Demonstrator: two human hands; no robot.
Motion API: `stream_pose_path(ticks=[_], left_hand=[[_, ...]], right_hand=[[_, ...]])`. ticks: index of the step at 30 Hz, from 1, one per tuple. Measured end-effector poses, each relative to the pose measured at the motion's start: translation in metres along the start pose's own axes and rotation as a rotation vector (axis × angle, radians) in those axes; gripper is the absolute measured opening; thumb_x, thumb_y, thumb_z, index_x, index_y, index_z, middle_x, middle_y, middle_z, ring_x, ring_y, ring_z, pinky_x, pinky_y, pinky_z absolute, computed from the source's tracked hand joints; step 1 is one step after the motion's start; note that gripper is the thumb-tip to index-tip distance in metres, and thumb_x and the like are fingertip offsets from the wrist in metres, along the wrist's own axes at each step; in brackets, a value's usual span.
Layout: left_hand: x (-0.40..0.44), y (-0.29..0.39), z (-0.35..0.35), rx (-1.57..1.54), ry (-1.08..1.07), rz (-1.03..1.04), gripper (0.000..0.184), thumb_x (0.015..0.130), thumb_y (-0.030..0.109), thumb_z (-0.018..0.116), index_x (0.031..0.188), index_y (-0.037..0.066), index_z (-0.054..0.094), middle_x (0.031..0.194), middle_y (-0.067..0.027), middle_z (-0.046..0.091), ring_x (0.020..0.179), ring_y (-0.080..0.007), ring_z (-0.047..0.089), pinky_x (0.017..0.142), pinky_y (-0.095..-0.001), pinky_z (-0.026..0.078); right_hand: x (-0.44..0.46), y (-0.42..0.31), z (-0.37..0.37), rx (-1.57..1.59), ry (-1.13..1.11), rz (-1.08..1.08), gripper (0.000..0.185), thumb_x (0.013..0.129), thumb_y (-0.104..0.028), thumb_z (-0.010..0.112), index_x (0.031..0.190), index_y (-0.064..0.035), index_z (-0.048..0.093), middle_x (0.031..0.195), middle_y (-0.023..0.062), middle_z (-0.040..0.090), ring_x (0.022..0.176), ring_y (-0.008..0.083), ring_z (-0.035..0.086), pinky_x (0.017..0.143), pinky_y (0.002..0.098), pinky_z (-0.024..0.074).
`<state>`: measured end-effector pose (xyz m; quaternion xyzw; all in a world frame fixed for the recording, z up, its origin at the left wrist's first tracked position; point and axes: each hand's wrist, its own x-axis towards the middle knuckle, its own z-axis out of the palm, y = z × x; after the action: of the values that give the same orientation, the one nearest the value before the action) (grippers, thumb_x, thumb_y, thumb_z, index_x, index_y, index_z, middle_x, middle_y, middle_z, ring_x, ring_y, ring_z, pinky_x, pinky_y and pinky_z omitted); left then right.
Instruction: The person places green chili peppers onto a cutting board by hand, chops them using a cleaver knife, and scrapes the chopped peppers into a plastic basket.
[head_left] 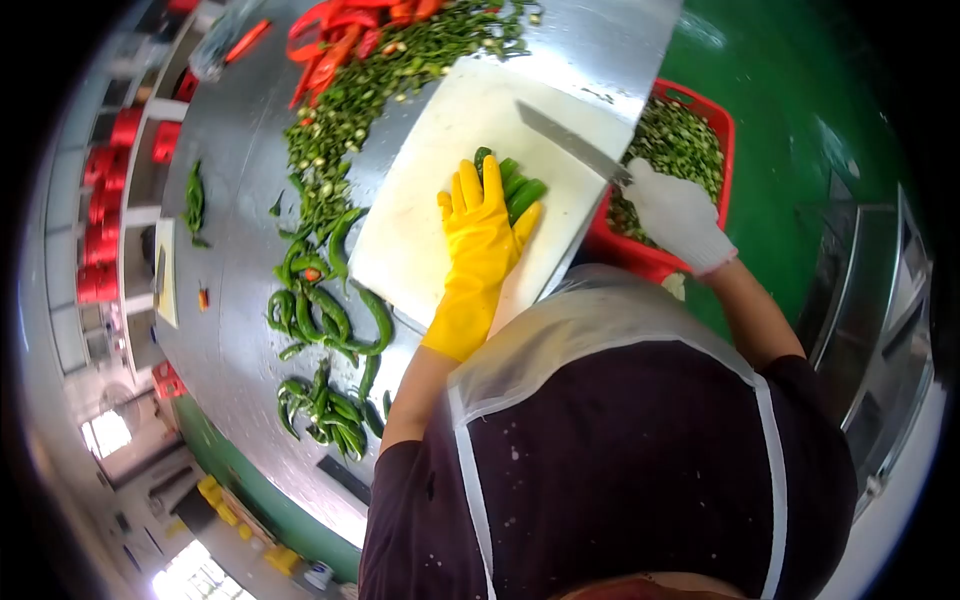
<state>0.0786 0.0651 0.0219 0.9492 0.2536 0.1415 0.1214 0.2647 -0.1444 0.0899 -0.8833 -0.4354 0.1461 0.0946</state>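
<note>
My left hand (474,225), in a yellow rubber glove, lies over a few green peppers (523,193) on the white cutting board (415,235). The peppers' ends stick out between its thumb and index finger; the rest is hidden under the palm. In a white knitted glove, my right hand (678,215) is closed round the handle of a kitchen knife (568,138). The blade points up and left over the board, apart from the peppers.
Chopped green peppers (335,135) and red peppers (335,45) lie beyond the board on the steel table (235,260). Whole green peppers (325,310) sit to the left. A red crate (727,140) of chopped pepper stands right of the table, with steel equipment (850,300) farther right.
</note>
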Motion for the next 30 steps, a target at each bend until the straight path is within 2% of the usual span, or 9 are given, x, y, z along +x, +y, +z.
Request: stream_pose_path(ticks=[3, 5, 7, 10, 13, 14, 18, 28, 30], left_hand=[[0.010, 0.008, 0.016, -0.004, 0.005, 0.106, 0.077, 0.099, 0.045, 0.067, 0.158, 0.002, 0.045, 0.160, -0.0333, 0.041, 0.141, -0.0534, 0.043, 0.118, -0.0694, 0.031], [0.013, 0.012, 0.010, -0.059, -0.011, 0.104, 0.066, 0.100, 0.039, 0.067, 0.153, 0.001, 0.052, 0.158, -0.0326, 0.044, 0.138, -0.0528, 0.045, 0.117, -0.0654, 0.034], [0.012, 0.009, 0.010, -0.081, 0.003, 0.120, 0.059, 0.100, 0.033, 0.067, 0.148, 0.001, 0.057, 0.156, -0.0316, 0.046, 0.135, -0.0522, 0.048, 0.116, -0.0613, 0.037], [0.008, 0.007, 0.014, -0.097, 0.058, 0.125, 0.048, 0.099, 0.023, 0.070, 0.140, 0.001, 0.064, 0.150, -0.0294, 0.054, 0.131, -0.0503, 0.053, 0.115, -0.0540, 0.042], [0.007, 0.004, 0.020, -0.240, 0.106, 0.099, 0.042, 0.099, 0.022, 0.072, 0.134, 0.000, 0.069, 0.147, -0.0279, 0.058, 0.131, -0.0484, 0.055, 0.116, -0.0518, 0.043], [0.008, 0.005, 0.019, -0.251, 0.130, 0.124, 0.034, 0.100, 0.014, 0.071, 0.127, -0.007, 0.071, 0.139, -0.0309, 0.063, 0.123, -0.0465, 0.063, 0.112, -0.0463, 0.049], [0.007, -0.001, 0.031, -0.402, 0.135, 0.179, 0.038, 0.095, 0.011, 0.077, 0.130, -0.003, 0.071, 0.133, -0.0298, 0.065, 0.120, -0.0465, 0.064, 0.108, -0.0480, 0.052], [0.007, 0.007, 0.027, -0.298, 0.096, 0.194, 0.035, 0.095, 0.008, 0.076, 0.127, -0.004, 0.071, 0.132, -0.0295, 0.066, 0.118, -0.0457, 0.065, 0.108, -0.0482, 0.052], [0.009, 0.007, 0.029, -0.376, 0.078, 0.181, 0.032, 0.097, 0.006, 0.074, 0.127, -0.004, 0.071, 0.130, -0.0277, 0.067, 0.118, -0.0418, 0.066, 0.105, -0.0459, 0.054]], right_hand=[[-0.004, -0.017, 0.008, -0.090, 0.057, -0.076, 0.018, 0.099, -0.018, 0.057, 0.114, -0.0081, 0.057, 0.081, 0.0157, 0.073, 0.072, 0.0362, 0.074, 0.064, 0.0543, 0.0550], [-0.014, -0.028, 0.013, -0.136, 0.022, -0.218, 0.020, 0.097, -0.016, 0.053, 0.115, -0.0095, 0.059, 0.082, 0.0124, 0.073, 0.070, 0.0357, 0.073, 0.057, 0.0510, 0.0553], [-0.014, -0.018, 0.012, -0.053, -0.029, -0.161, 0.017, 0.100, -0.018, 0.055, 0.113, -0.0081, 0.057, 0.085, 0.0162, 0.071, 0.073, 0.0358, 0.074, 0.056, 0.0494, 0.0559], [-0.017, -0.015, -0.013, 0.358, -0.214, 0.192, 0.021, 0.104, -0.023, 0.058, 0.117, -0.0071, 0.057, 0.081, 0.0136, 0.068, 0.067, 0.0274, 0.071, 0.054, 0.0438, 0.0570], [-0.028, 0.002, 0.021, 1.172, -0.175, 0.464, 0.036, 0.104, -0.029, 0.060, 0.130, -0.0032, 0.058, 0.097, 0.0117, 0.071, 0.072, 0.0215, 0.068, 0.061, 0.0404, 0.0585], [-0.032, 0.008, 0.033, 1.292, -0.222, 0.486, 0.045, 0.103, -0.031, 0.065, 0.136, -0.0025, 0.056, 0.098, 0.0056, 0.066, 0.069, 0.0127, 0.060, 0.059, 0.0329, 0.0590], [-0.050, 0.003, 0.075, 1.650, -0.269, 0.594, 0.042, 0.102, -0.025, 0.068, 0.136, -0.0043, 0.056, 0.092, 0.0051, 0.063, 0.069, 0.0128, 0.060, 0.054, 0.0327, 0.0611], [-0.062, 0.002, 0.113, 1.815, -0.355, 0.664, 0.040, 0.103, -0.027, 0.068, 0.135, -0.0062, 0.055, 0.092, 0.0023, 0.060, 0.070, 0.0116, 0.058, 0.056, 0.0322, 0.0606], [-0.061, -0.005, 0.110, 1.812, -0.317, 0.663, 0.033, 0.105, -0.027, 0.066, 0.130, -0.0082, 0.054, 0.080, 0.0004, 0.056, 0.059, 0.0101, 0.052, 0.056, 0.0329, 0.0603]])
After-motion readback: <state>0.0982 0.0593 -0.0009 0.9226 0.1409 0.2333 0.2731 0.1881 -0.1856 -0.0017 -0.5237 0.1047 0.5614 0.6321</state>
